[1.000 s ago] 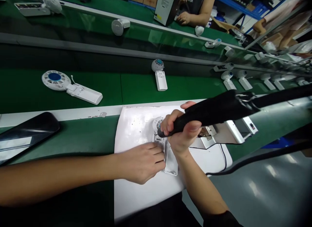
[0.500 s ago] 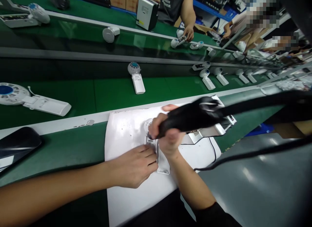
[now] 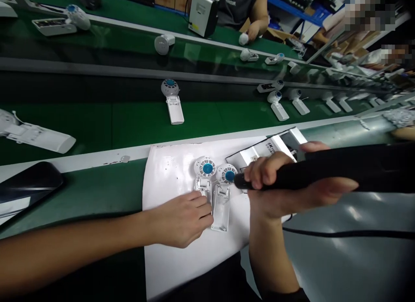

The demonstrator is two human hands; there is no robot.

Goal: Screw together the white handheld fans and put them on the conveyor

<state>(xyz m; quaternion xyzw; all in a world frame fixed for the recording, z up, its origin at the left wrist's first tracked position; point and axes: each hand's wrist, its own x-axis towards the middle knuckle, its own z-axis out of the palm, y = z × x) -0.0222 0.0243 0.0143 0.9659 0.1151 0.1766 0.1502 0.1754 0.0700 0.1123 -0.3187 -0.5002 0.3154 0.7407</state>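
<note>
On the white sheet [image 3: 175,172] lie two white handheld fan parts side by side, each with a round vented head, a blue centre and an open handle shell. My left hand [image 3: 184,220] is closed over the handle of the left fan [image 3: 204,168], its fingers hiding most of it. The right fan [image 3: 221,213] lies beside these fingertips. My right hand [image 3: 275,185] grips a black electric screwdriver [image 3: 308,168], held up toward the camera. Its nose points left and overlaps the right fan's head from this view; whether they touch, I cannot tell.
Behind my right hand stands a white boxy machine [image 3: 275,144] with lettering. Beyond the sheet, more fan parts [image 3: 175,109] lie on the green conveyor [image 3: 136,124]. A dark phone-like slab [image 3: 29,189] is at left. A co-worker's hand [image 3: 253,33] holds a white part opposite.
My right hand and the screwdriver have moved right, away from the fans, uncovering both heads. My left hand has stayed put. Nearby fan parts on the conveyor have shifted left.
</note>
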